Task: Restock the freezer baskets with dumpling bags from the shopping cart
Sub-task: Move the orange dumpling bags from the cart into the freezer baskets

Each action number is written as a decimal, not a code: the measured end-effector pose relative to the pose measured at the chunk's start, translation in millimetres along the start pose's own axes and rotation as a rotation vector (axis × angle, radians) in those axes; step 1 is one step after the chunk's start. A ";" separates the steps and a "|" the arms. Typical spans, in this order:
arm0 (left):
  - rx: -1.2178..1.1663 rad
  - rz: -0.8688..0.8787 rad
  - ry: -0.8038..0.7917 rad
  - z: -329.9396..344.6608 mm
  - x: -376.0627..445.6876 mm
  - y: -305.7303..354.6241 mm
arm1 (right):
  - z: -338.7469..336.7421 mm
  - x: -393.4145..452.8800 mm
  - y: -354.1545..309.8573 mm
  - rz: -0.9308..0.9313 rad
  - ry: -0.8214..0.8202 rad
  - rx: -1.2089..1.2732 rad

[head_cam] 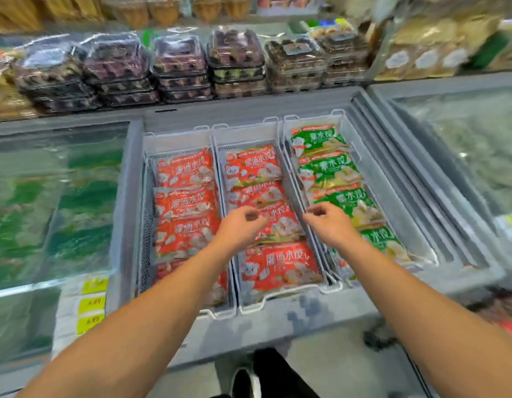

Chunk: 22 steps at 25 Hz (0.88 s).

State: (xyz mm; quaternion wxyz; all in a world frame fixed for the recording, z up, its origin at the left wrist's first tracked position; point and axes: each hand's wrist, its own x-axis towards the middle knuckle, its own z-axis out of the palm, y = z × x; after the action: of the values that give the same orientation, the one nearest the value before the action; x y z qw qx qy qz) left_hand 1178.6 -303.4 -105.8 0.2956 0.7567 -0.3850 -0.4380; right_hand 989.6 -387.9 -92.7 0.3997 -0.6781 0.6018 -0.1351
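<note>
Head view: your left hand (243, 225) and right hand (328, 222) hover over the middle freezer basket (250, 307), fingers loosely curled, apparently holding nothing, though blur hides the fingertips. Red dumpling bags (279, 268) lie overlapped in the left and middle baskets, green dumpling bags (332, 168) in the right. Expect stiff, slippery, moderately heavy packs; take them by both long edges. Basket dividers stand close. Stacked clear trays (180, 70) sit behind. No cart in view.
</note>
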 end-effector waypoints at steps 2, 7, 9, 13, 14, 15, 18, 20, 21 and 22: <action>0.025 0.033 -0.045 23.3 -28.0 -1.4 | -10.0 -38.1 28.4 0.048 0.032 0.018; 0.170 0.127 -0.193 96.8 -77.4 10.5 | -51.3 -118.8 98.8 0.216 0.146 0.014; 0.223 0.153 -0.266 129.3 -89.8 22.0 | -67.7 -145.2 130.1 0.268 0.162 0.016; 0.412 0.267 -0.381 219.4 -118.6 53.4 | -110.3 -205.4 219.3 0.359 0.205 -0.028; 0.470 0.305 -0.391 246.8 -127.0 62.2 | -125.1 -221.0 245.9 0.392 0.221 -0.027; 0.519 0.345 -0.395 268.7 -133.3 67.7 | -137.9 -233.3 267.9 0.418 0.227 -0.023; 0.657 0.467 -0.474 353.9 -161.4 92.6 | -188.4 -278.2 346.6 0.503 0.243 0.022; 0.697 0.504 -0.505 402.3 -177.7 108.1 | -218.9 -301.5 390.4 0.553 0.260 0.049; 0.701 0.513 -0.516 424.5 -185.3 116.1 | -232.4 -311.2 410.3 0.575 0.272 0.067; 0.712 0.532 -0.532 449.9 -193.0 125.6 | -246.9 -321.3 431.8 0.589 0.296 0.082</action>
State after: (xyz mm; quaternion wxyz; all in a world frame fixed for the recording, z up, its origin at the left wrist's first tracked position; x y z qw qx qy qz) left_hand 675.6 -257.0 -122.0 0.0127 0.5488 -0.7511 -0.3667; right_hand 443.0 -165.8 -142.3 0.3569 -0.4313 0.8175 -0.1351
